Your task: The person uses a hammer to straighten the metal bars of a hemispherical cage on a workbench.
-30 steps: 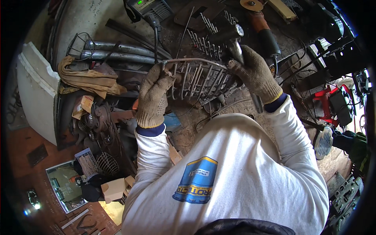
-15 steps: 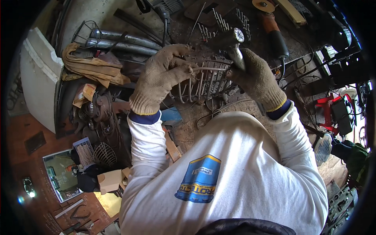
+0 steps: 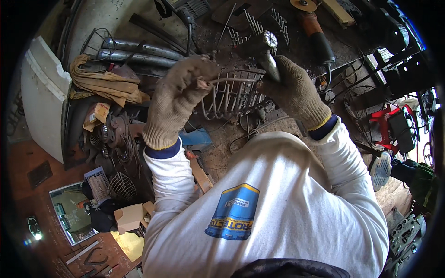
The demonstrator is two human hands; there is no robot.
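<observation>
Both my hands wear brown knitted gloves over dark blue cuffs. My left hand (image 3: 183, 92) is closed on one end of a thin curved metal rod (image 3: 236, 79). The rod runs to my right hand (image 3: 293, 90), and whether those fingers also pinch it is hidden. My right hand is wrapped round a hammer (image 3: 269, 66), whose shiny round face points up and away from me. Below the rod, between my hands, sits a rack of curved metal bars (image 3: 232, 98) at the workbench's near edge.
An angle grinder (image 3: 316, 37) lies on the bench at far right. Several drill bits (image 3: 252, 22) stand beyond the hammer. Metal tubes (image 3: 141, 51) and a tan cloth (image 3: 102, 81) lie at left. A cable (image 3: 259, 129) loops below the rack.
The whole view has shifted slightly, and both hands appear farther left. My left hand has turned a little, its fingers more curled. The rod and hammer stay with my hands.
</observation>
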